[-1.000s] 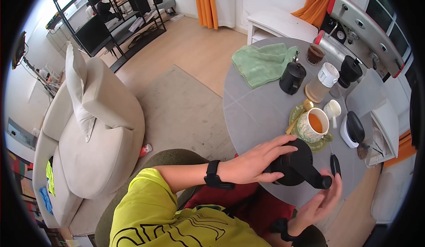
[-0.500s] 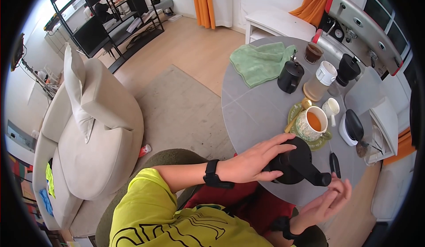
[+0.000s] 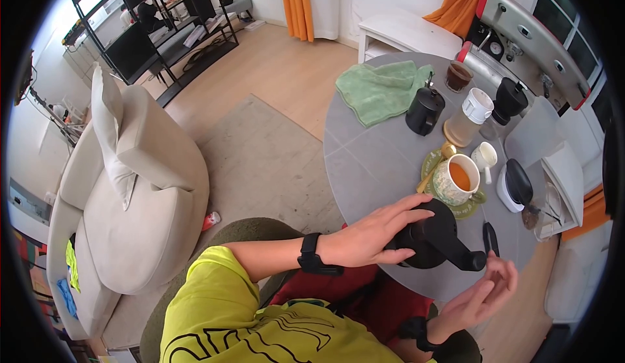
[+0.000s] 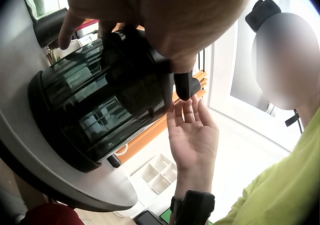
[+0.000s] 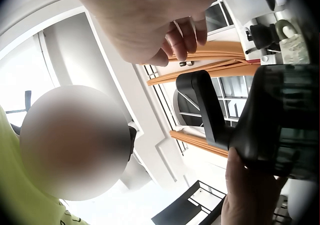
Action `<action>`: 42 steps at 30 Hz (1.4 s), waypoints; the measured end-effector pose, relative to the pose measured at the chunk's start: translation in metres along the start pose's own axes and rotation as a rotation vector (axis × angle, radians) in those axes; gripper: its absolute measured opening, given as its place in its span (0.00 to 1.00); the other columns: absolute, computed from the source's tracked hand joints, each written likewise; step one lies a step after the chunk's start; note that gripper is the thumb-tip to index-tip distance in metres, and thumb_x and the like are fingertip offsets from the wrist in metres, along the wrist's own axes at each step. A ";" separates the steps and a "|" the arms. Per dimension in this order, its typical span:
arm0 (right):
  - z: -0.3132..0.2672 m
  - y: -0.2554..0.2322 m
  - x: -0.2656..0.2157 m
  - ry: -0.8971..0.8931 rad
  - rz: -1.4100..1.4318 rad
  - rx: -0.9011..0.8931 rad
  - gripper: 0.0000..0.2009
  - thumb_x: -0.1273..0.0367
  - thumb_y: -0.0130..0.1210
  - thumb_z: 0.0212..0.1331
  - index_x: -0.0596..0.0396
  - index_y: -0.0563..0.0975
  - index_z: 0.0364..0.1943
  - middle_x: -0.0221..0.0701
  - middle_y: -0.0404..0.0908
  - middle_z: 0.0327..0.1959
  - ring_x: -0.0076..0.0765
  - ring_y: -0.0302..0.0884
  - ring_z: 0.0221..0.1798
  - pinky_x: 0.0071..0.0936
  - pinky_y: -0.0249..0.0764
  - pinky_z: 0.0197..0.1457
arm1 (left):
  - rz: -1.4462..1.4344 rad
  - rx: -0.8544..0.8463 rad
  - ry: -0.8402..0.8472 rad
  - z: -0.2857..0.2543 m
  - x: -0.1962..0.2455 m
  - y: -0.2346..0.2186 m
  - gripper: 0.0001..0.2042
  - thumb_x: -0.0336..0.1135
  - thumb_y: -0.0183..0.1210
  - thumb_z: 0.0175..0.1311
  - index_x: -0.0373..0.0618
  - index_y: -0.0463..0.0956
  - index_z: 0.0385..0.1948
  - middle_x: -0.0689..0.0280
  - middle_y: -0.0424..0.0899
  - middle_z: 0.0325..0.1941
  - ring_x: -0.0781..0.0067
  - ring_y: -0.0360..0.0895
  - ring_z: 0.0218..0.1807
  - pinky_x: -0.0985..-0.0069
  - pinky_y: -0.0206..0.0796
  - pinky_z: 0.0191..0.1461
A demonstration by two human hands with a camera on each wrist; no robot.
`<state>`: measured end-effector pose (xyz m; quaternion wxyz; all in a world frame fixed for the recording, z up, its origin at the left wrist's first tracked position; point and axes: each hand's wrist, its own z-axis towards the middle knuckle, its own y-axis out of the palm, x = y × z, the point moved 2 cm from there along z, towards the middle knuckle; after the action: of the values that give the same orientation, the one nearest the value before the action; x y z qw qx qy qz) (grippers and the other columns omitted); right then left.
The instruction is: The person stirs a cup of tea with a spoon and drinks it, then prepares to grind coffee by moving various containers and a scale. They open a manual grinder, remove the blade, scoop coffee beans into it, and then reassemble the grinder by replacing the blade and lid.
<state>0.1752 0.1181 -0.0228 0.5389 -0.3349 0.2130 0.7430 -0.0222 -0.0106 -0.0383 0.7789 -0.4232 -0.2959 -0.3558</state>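
A dark see-through canister (image 4: 105,105) with a black crank lid stands on the grey table near its front edge. My left hand (image 3: 364,241) grips the lid from the side, with the thumb and fingers spread round it. The crank arm (image 5: 212,110) points toward my right side and ends in a rounded knob (image 3: 478,261). My right hand (image 3: 478,304) hangs beside the knob, palm up with loosely bent fingers and nothing in it. In the right wrist view, a gap shows between its fingers (image 5: 187,37) and the crank.
Past the canister, a patterned cup (image 3: 459,175) of orange-brown drink sits on a green saucer (image 3: 467,211). A black-handled tool (image 3: 490,239) lies right of it. Farther back are a black pitcher (image 3: 425,112), a green towel (image 3: 381,93), a brown-filled glass (image 3: 458,78) and an espresso machine (image 3: 534,44).
My right hand has drawn slightly down and right from the crank knob, its fingers bending and the palm turning upward. My left hand keeps its grip, and the crank stays at about the same angle.
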 end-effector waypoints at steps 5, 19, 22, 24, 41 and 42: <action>0.002 0.024 -0.014 -0.006 -0.034 -0.118 0.24 0.68 0.45 0.64 0.67 0.62 0.62 0.41 0.73 0.42 0.45 0.72 0.53 0.48 0.65 0.63 | 0.007 0.002 0.000 0.000 0.000 -0.001 0.34 0.28 0.62 0.55 0.41 0.56 0.65 0.47 0.50 0.74 0.45 0.52 0.74 0.59 0.51 0.73; -0.002 0.024 -0.008 0.006 0.012 -0.196 0.24 0.64 0.45 0.66 0.70 0.62 0.60 0.49 0.75 0.47 0.47 0.72 0.55 0.46 0.66 0.63 | 0.006 0.000 0.001 0.000 -0.002 0.000 0.35 0.28 0.63 0.55 0.42 0.56 0.65 0.48 0.50 0.74 0.45 0.52 0.74 0.58 0.50 0.73; -0.004 0.007 0.002 0.054 -0.029 -0.048 0.27 0.61 0.46 0.67 0.70 0.61 0.61 0.49 0.76 0.46 0.47 0.73 0.54 0.46 0.66 0.63 | 0.002 0.000 0.008 0.000 -0.001 0.000 0.35 0.28 0.63 0.55 0.43 0.56 0.65 0.47 0.50 0.74 0.45 0.52 0.74 0.58 0.50 0.73; -0.003 0.001 0.003 0.055 -0.027 0.028 0.27 0.60 0.46 0.67 0.70 0.61 0.62 0.50 0.76 0.46 0.48 0.74 0.53 0.47 0.66 0.62 | 0.003 -0.002 0.007 0.000 -0.002 0.000 0.35 0.28 0.63 0.55 0.43 0.56 0.65 0.47 0.50 0.74 0.45 0.52 0.74 0.58 0.50 0.73; -0.005 0.017 -0.006 0.020 -0.001 -0.081 0.21 0.65 0.44 0.68 0.69 0.64 0.58 0.49 0.74 0.50 0.49 0.72 0.55 0.46 0.66 0.63 | -0.012 -0.007 -0.004 0.000 -0.003 0.000 0.35 0.28 0.63 0.55 0.42 0.56 0.65 0.47 0.50 0.74 0.44 0.53 0.74 0.58 0.51 0.73; -0.008 0.018 -0.005 0.044 0.028 -0.141 0.21 0.66 0.44 0.68 0.69 0.64 0.58 0.48 0.74 0.50 0.49 0.72 0.56 0.45 0.66 0.63 | -0.009 -0.006 -0.006 0.000 -0.003 0.000 0.35 0.28 0.63 0.55 0.42 0.56 0.65 0.47 0.50 0.74 0.44 0.53 0.74 0.58 0.51 0.73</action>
<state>0.1613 0.1038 -0.0254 0.4988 -0.3850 0.1766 0.7562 -0.0242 -0.0097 -0.0408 0.7752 -0.4251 -0.2991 -0.3591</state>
